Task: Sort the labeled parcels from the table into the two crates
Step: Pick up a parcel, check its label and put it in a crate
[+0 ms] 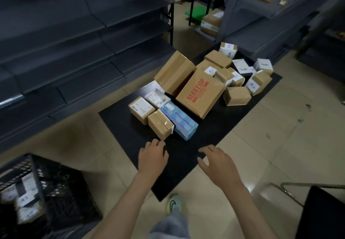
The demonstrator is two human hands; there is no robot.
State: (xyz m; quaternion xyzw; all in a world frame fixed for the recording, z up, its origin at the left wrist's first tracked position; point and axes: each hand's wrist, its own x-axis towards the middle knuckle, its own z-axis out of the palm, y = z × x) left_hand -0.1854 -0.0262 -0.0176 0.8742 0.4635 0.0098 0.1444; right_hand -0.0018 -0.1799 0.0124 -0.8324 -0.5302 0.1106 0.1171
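Labeled parcels (pixel 200 93), brown cardboard and white boxes, lie heaped on the black table (pixel 119 125). The left hand (pixel 153 156) and right hand (pixel 218 162) hover empty, fingers loose, over its near edge. Next, probably: grasp the nearest small brown taped box (pixel 160 124), read its label.

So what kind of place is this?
Probably a parcel stockroom or warehouse: grey metal shelves stand around, labeled parcels are piled on a black table, and a black crate holds more.

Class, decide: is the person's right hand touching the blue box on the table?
Apart. The head view shows a strip of bare black table between the right hand and the blue box.
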